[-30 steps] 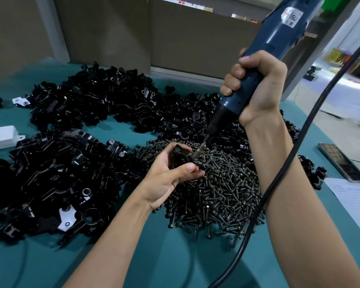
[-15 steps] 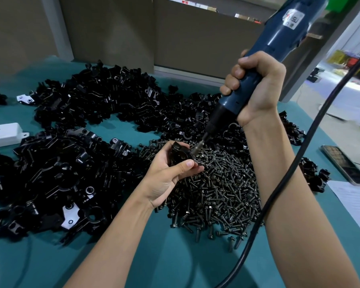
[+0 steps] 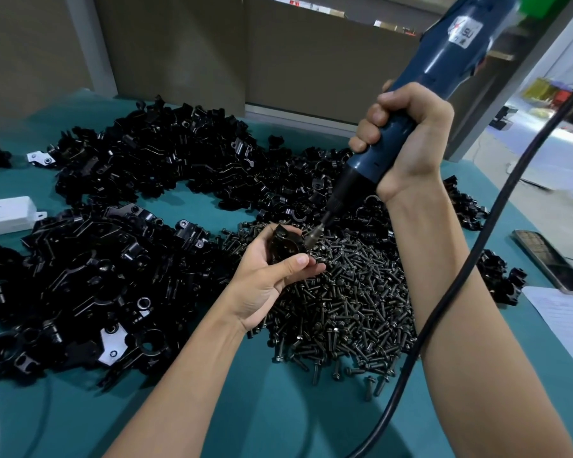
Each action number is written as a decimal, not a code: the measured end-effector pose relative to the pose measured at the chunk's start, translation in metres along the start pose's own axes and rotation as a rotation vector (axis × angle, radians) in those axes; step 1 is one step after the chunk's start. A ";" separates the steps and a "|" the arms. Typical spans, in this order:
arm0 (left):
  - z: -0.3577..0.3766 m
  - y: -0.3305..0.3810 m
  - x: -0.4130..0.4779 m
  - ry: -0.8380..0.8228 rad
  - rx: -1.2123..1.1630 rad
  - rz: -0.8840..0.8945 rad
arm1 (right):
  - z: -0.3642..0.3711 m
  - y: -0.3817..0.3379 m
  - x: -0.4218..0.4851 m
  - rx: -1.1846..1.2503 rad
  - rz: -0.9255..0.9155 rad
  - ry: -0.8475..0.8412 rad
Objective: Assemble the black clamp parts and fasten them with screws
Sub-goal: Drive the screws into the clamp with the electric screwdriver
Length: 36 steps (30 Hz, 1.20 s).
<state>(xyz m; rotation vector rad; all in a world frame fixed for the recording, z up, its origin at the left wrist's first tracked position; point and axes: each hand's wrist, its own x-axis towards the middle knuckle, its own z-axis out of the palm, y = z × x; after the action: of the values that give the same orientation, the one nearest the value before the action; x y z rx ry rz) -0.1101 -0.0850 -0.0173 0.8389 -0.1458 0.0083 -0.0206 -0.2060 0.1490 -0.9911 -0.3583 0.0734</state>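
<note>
Above the screws, the left hand curls its fingers and thumb round a black clamp, while the right hand wraps tight about a blue driver, its bit touching the clamp's right side. Loose clamp parts lie heaped to the left on the teal table; a black cable crosses the right forearm.

Glossy black clamp parts, seemingly coated metal, glint from nine to twelve o'clock. Dull dark metal screws fill the centre. At one o'clock, the screwdriver has a smooth blue plastic shell. The table wears matt teal cloth.
</note>
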 end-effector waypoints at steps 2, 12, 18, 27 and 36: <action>0.000 0.001 0.000 0.003 -0.003 0.002 | 0.000 0.000 0.001 -0.001 0.002 0.000; 0.000 0.000 0.000 0.026 0.030 0.015 | -0.003 0.002 0.002 0.031 0.019 0.018; 0.000 0.000 0.000 0.031 0.042 0.017 | -0.003 0.004 0.003 0.019 0.022 0.022; 0.000 -0.001 0.001 0.030 0.037 0.023 | -0.006 0.005 0.003 0.038 0.023 0.041; 0.002 -0.001 0.000 0.013 0.044 -0.006 | -0.006 0.003 0.001 0.043 0.033 0.016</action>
<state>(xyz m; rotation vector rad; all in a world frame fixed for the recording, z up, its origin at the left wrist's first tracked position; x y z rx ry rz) -0.1101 -0.0870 -0.0167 0.8832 -0.1312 0.0112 -0.0175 -0.2094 0.1440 -0.9544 -0.3243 0.1025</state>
